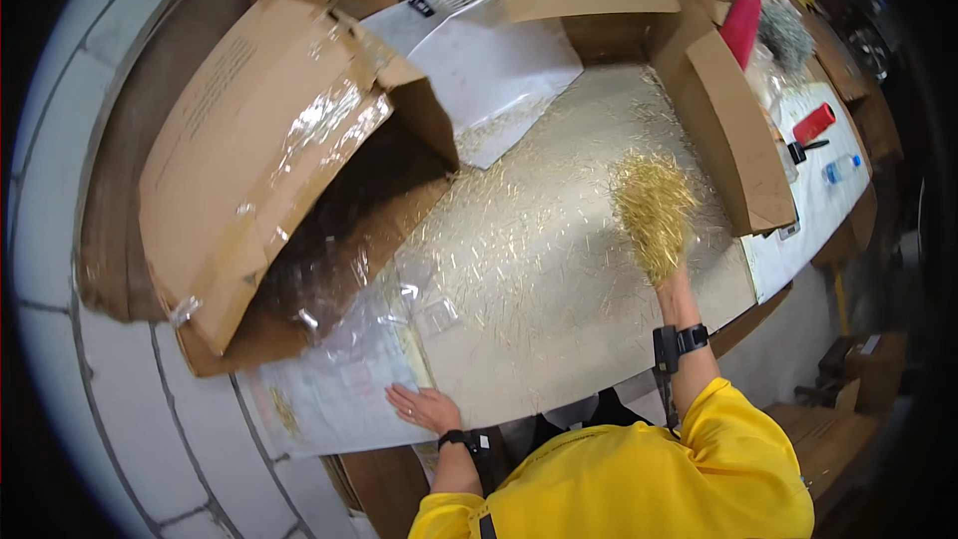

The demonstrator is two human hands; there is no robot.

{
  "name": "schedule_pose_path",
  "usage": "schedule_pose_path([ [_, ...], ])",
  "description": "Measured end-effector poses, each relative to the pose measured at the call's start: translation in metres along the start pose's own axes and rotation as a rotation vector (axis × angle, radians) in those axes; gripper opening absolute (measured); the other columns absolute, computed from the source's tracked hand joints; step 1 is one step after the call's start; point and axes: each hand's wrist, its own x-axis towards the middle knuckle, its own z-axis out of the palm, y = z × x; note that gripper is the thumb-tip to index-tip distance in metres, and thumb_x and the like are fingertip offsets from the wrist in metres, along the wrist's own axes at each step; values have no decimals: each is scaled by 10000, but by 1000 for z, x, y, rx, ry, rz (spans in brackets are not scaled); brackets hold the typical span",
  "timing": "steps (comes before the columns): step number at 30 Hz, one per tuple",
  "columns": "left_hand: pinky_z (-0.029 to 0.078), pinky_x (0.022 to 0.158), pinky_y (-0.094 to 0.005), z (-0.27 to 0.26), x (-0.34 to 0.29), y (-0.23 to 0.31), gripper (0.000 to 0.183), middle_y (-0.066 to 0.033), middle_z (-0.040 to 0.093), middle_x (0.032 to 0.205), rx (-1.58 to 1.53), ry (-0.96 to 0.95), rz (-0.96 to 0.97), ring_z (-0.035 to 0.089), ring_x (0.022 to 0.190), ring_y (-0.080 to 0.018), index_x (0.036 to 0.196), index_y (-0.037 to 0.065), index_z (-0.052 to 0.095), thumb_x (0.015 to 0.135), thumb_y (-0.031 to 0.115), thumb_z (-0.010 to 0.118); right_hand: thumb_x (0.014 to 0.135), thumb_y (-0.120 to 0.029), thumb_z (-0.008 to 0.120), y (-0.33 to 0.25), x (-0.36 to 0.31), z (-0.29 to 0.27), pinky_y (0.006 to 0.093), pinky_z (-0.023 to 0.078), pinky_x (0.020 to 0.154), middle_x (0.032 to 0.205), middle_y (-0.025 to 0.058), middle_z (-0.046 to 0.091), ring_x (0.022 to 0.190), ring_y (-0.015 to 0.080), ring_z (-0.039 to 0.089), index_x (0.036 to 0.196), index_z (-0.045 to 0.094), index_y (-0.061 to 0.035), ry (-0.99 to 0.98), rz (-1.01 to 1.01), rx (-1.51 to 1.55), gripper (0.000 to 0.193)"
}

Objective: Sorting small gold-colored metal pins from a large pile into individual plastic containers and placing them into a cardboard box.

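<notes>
A dense clump of thin, gold-coloured, pin-like pieces covers my right hand at the right of the grey-beige work surface. Only the wrist end of that hand shows. Its fingers are hidden, so I cannot tell how they are bent or whether they grip the pieces. More of these gold pieces lie scattered across the middle of the surface. At the near left edge of the table, my left hand rests flat with its fingers spread, holding nothing.
A large open cardboard box lies on its side at the left, clear plastic at its mouth. Cardboard walls stand along the back and right. A white sheet leans there. Farther right are a red roll and a bottle.
</notes>
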Motion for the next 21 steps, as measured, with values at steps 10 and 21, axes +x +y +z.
schedule_pose_path([
  [10, 136, 1115, -485, -2, 0, 3, 592, -170, 229, 1499, -53, -28, -64, 167, 1401, -325, 1400, -14, 289, 856, 135, 467, 906, -141, 567, -22, 33, -60, 256, 454, 703, 932, 46, 615, 807, 89, 542, 1064, 624, 55, 128, -433, -609, 258],
  [21, 131, 1114, -495, -1, 3, 4, 613, -159, 203, 1511, -63, -37, -60, 144, 1408, -323, 1411, 8, 259, 851, 137, 469, 914, -158, 581, -47, 47, -27, 277, 447, 728, 894, 62, 656, 783, 112, 547, 1032, 616, 67, 63, -685, -1100, 257],
])
